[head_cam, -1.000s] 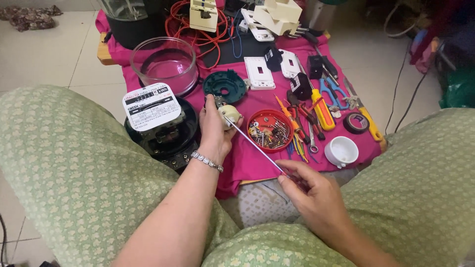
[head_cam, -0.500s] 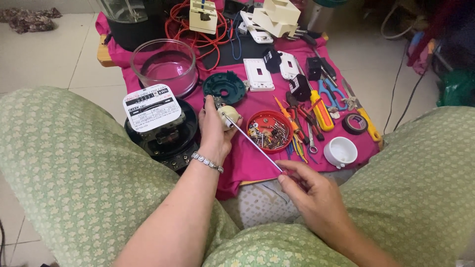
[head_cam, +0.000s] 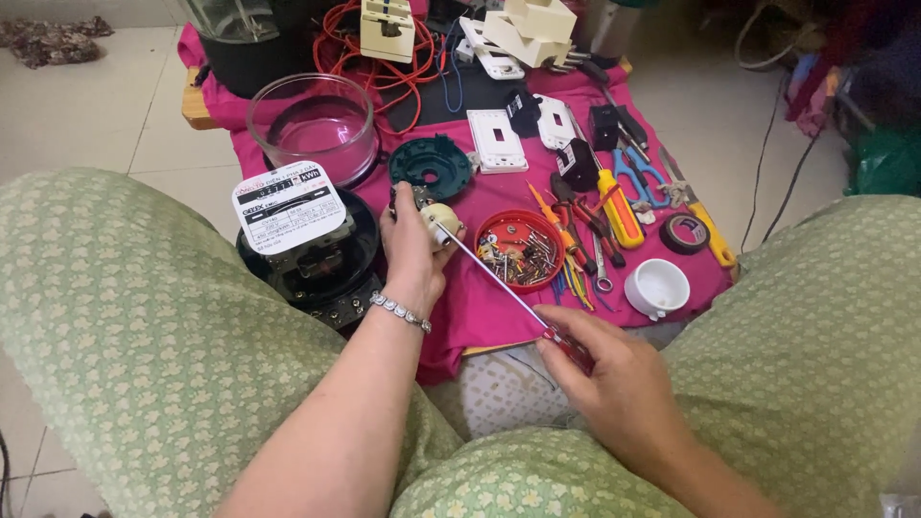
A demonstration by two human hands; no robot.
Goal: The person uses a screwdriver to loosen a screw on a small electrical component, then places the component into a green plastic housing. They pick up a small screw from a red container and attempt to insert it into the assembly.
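Note:
My left hand (head_cam: 411,251) holds a small cream-coloured round part (head_cam: 438,222) just above the pink cloth. My right hand (head_cam: 614,388) grips the red handle of a long thin screwdriver (head_cam: 499,278). Its metal shaft runs up and left, and its tip touches the cream part. A black round electric meter base (head_cam: 321,273) with a white label plate (head_cam: 288,203) sits just left of my left hand. A red dish of screws (head_cam: 521,250) lies under the shaft.
On the pink cloth (head_cam: 480,317) lie a clear glass dome (head_cam: 312,125), a green round part (head_cam: 431,167), white switch plates (head_cam: 497,140), pliers, scissors (head_cam: 638,177), a yellow-handled screwdriver (head_cam: 619,213), black tape (head_cam: 685,233) and a white cup (head_cam: 657,288). Red cable (head_cam: 369,58) is coiled at the back. My green-clad knees flank everything.

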